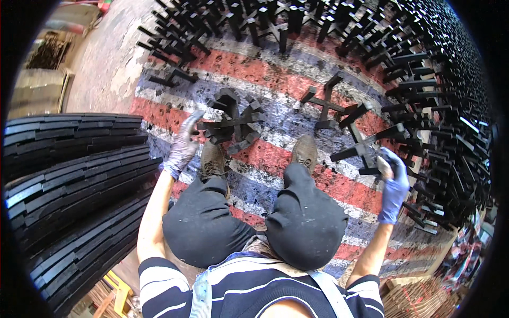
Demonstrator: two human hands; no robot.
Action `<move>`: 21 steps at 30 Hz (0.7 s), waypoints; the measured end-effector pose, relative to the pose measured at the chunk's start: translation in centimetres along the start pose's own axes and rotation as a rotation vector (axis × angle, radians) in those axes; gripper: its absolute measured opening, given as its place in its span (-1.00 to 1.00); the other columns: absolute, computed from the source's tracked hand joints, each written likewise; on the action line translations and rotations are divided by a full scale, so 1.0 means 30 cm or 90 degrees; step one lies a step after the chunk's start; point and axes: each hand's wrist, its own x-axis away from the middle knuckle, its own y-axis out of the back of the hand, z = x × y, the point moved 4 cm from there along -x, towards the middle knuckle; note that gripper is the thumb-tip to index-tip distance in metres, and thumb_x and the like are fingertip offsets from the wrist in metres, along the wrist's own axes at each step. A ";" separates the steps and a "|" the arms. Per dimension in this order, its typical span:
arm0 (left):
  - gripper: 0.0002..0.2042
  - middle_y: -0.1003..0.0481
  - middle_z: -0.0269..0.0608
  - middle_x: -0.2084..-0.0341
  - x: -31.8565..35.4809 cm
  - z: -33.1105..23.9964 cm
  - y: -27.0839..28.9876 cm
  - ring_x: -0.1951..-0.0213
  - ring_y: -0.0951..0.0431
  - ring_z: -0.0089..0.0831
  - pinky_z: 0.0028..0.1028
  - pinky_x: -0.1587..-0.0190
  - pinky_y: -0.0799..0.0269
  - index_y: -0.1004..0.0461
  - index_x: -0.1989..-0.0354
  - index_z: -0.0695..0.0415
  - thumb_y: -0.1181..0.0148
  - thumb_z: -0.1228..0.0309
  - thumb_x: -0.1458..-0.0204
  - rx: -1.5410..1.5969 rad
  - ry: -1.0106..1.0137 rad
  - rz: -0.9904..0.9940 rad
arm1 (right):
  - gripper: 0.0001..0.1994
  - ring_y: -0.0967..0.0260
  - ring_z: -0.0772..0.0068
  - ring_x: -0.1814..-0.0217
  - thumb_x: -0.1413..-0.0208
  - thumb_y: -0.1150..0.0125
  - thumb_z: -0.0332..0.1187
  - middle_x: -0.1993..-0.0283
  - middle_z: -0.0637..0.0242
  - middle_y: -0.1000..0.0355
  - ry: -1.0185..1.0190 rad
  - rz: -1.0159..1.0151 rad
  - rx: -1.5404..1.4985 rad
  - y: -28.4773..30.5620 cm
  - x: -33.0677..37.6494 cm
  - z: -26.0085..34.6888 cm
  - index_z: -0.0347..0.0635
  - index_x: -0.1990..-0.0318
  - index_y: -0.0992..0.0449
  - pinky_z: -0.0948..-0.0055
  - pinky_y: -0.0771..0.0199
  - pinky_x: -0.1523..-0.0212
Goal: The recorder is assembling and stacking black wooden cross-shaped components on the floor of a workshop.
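Observation:
My left hand (pixel 184 146), in a thin stained glove, has its fingers stretched out beside a cluster of black wooden crosspieces (pixel 233 123) on the striped sheet in front of my feet. I cannot tell whether the fingertips touch it. My right hand (pixel 393 185), in a bluish glove, is curled around a small tan-grey thing (pixel 384 166), too hidden to name. It is next to the near end of a black cross-shaped wooden frame (pixel 362 144). Another black frame (pixel 324 105) stands just beyond, to the left of that one.
Many black frames (pixel 254 29) stand crowded along the far and right sides. Stacks of black slats (pixel 74 159) rise at my left. The red, white and blue striped sheet (pixel 281 79) is spotted with black. A yellow object (pixel 121 292) lies at the lower left.

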 end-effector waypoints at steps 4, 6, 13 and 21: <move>-0.07 -0.11 -0.11 -0.11 0.007 0.053 -0.077 -0.15 -0.11 -0.27 -0.33 -0.16 -0.10 0.03 -0.18 0.08 -0.40 0.44 0.47 0.212 0.017 0.001 | -0.74 -0.36 0.52 0.18 0.04 -0.13 -0.57 0.12 0.19 -0.41 0.155 0.070 -0.121 -0.052 0.022 0.201 -0.33 0.13 -0.40 0.55 -0.41 0.16; -0.06 -0.13 -0.12 -0.09 0.014 0.053 -0.112 -0.12 -0.16 -0.28 -0.36 -0.13 -0.16 0.00 -0.16 0.09 -0.45 0.38 0.50 0.215 0.040 -0.051 | -0.70 -0.39 0.45 0.18 0.08 -0.16 -0.61 0.11 0.11 -0.40 0.259 0.116 -0.126 -0.185 0.027 0.291 -0.35 0.12 -0.38 0.49 -0.44 0.16; -0.07 -0.30 -0.09 0.01 0.103 0.088 -0.203 -0.01 -0.33 -0.25 -0.37 -0.01 -0.32 0.06 -0.20 0.07 -0.41 0.28 0.39 0.359 0.112 -0.143 | -0.65 -0.42 0.56 0.20 0.15 -0.29 -0.48 0.19 0.28 -0.45 0.323 0.344 -0.124 -0.590 0.061 0.465 -0.26 0.12 -0.42 0.58 -0.42 0.18; 0.27 0.22 -0.02 -0.26 0.142 0.117 -0.221 -0.22 0.00 -0.20 -0.33 -0.20 -0.03 0.47 -0.26 0.07 -0.42 0.07 0.56 0.322 0.141 -0.102 | -0.65 -0.40 0.16 0.28 0.10 -0.21 -0.27 0.28 0.15 -0.41 0.565 0.498 0.149 -0.821 0.038 0.418 -0.16 0.13 -0.39 0.35 -0.41 0.31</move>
